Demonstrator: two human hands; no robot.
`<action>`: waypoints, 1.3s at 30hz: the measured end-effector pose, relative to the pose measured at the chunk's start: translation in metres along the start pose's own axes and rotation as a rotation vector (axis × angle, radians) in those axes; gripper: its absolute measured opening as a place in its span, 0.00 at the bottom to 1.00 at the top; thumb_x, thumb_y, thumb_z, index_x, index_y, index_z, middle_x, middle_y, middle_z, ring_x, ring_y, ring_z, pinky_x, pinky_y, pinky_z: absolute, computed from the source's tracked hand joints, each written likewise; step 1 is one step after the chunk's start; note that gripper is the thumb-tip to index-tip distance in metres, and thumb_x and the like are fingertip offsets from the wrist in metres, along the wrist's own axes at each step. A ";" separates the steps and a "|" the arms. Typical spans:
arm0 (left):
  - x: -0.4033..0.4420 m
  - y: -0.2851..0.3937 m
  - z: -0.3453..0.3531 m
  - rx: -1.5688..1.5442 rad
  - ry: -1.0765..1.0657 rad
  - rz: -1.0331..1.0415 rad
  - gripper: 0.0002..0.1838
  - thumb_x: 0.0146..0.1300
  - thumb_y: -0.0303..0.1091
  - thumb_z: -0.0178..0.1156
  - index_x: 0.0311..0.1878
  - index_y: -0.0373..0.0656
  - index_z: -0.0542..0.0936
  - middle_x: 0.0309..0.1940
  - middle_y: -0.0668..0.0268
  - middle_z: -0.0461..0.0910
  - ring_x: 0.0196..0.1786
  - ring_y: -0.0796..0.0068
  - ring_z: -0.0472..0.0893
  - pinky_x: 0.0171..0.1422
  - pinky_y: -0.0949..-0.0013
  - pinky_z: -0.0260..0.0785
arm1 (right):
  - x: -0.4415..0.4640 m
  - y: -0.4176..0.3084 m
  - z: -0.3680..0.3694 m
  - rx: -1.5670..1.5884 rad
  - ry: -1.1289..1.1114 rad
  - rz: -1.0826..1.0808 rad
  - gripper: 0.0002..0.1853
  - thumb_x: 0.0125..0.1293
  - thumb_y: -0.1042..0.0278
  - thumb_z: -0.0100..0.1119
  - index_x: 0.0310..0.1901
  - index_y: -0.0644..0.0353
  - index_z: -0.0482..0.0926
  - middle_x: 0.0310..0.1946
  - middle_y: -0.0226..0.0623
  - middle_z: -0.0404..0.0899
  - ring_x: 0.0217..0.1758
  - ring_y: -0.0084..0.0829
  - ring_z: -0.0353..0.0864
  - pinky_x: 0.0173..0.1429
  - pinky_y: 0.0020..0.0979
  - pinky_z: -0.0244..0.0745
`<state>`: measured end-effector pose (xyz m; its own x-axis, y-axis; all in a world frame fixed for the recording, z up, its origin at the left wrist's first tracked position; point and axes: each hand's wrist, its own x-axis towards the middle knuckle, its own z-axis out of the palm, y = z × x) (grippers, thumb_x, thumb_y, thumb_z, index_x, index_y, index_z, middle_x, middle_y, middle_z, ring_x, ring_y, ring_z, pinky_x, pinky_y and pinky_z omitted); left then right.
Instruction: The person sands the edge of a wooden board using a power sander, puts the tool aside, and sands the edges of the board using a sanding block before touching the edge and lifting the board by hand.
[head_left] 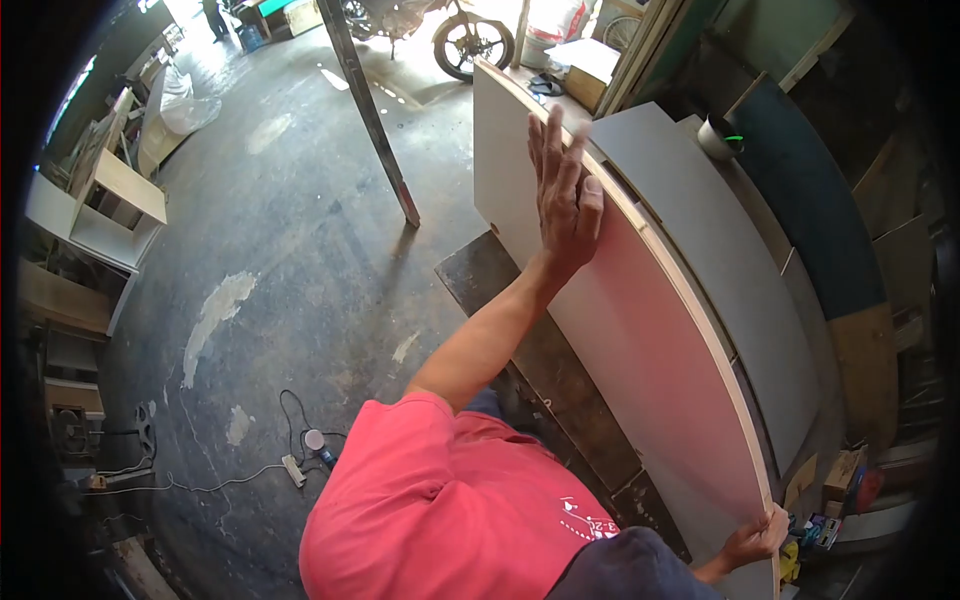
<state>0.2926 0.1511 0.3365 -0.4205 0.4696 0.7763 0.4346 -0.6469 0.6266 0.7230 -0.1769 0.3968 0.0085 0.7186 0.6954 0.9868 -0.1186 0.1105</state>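
Observation:
A long white board (640, 310) stands on its edge, its pale upper edge curving in this view from top centre to lower right, with a pink tint on its face. My left hand (565, 200) lies against the face near the far end, fingers stretched and apart, fingertips slightly blurred at the top edge. Down at the near end, my right hand (757, 540) is closed around the board's edge; some of its fingers are hidden behind it. Under the board is a dark, worn bench (570, 385).
A grey panel (700, 220) lies just right of the board. A slanted post (370, 110) stands ahead, with a motorbike (470, 45) beyond. On the floor at lower left are a power strip (294, 471), cables and a round-headed tool (316, 440). Cabinet parts (120, 190) stand far left.

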 end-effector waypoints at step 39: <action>-0.048 -0.260 -0.156 -0.181 -0.465 -0.662 0.33 0.58 0.17 0.55 0.71 0.37 0.71 0.65 0.44 0.77 0.69 0.46 0.77 0.74 0.56 0.69 | 0.089 -0.211 0.022 0.335 -0.366 0.738 0.43 0.81 0.30 0.29 0.39 0.66 0.84 0.33 0.34 0.81 0.38 0.28 0.77 0.48 0.31 0.71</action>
<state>0.0753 0.2033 0.1260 -0.1551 0.9621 0.2244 0.0608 -0.2174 0.9742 0.5185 -0.0734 0.4198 0.6559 0.7189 0.2303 0.7041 -0.4727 -0.5299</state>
